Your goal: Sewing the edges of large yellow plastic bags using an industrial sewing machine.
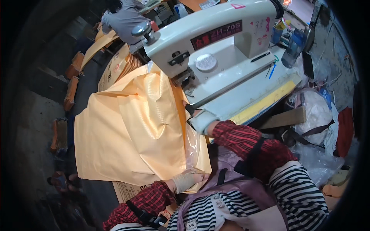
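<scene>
A large yellow-orange woven plastic sack [127, 142] with a clear plastic strip along its right side lies rumpled in front of me. My left hand [187, 181], wrapped in a pale band, is closed on its near right corner, with the thumb on top. My right hand [202, 120], in a pale blue covering with dark wrapping on a finger, is closed at the sack's right edge, close to the needle area of a white sewing machine [219, 42]. Some of its fingers are hidden by the sack. The sack's far end reaches under the machine's head.
Folded sacks [115, 71] are stacked beyond the sack. On the machine table lie a black pen [260, 57] and blue snips [273, 71]; a bottle [293, 48] and a phone [308, 64] are at the right. Another person [125, 23] sits at the far left.
</scene>
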Available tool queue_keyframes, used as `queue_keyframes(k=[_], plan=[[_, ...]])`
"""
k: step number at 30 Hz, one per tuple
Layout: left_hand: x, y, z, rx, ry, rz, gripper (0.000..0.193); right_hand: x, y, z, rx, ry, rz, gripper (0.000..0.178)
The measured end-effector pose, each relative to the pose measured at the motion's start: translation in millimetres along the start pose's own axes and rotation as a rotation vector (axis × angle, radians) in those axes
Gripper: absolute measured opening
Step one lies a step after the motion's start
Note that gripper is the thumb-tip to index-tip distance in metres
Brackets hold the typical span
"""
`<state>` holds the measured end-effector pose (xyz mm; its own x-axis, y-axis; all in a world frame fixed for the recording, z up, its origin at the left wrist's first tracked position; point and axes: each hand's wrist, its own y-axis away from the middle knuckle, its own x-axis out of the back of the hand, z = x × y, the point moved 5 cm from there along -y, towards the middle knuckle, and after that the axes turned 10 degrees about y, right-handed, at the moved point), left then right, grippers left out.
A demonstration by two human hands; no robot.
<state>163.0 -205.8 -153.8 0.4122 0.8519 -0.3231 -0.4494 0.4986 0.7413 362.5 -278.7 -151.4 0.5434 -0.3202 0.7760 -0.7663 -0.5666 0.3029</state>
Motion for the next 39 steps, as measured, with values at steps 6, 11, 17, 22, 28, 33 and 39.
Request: queue_keyframes(k=[6, 11, 17, 22, 28, 33, 39], plan=[[14, 17, 88, -0.761, -0.079, 0.571, 0.014, -37, 57, 26, 0.163, -0.352, 0.372, 0.065], [31, 1, 87, 0.144, -1.085, 0.307, 0.048, -73, 72, 25, 0.181, 0.422, -0.230, 0.051], [42, 29, 35, 0.605, -1.209, 0.158, 0.064, -56, 76, 20, 0.019, 0.097, -0.119, 0.049], [17, 35, 87, -0.547, -1.323, 0.724, 0.041, -65, 79, 33, 0.111, 0.046, 0.050, 0.044], [-12, -13, 40, -0.632, -1.490, 0.311, 0.025, -67, 87, 23, 0.251, 0.331, -0.014, 0.030], [20, -4, 34, -0.087, -1.199, 0.394, 0.031, -55, 94, 17, 0.199, 0.286, -0.060, 0.028], [45, 6, 30, -0.214, -1.138, 0.843, 0.047, -58, 90, 12, 0.223, 0.281, -0.079, 0.029]])
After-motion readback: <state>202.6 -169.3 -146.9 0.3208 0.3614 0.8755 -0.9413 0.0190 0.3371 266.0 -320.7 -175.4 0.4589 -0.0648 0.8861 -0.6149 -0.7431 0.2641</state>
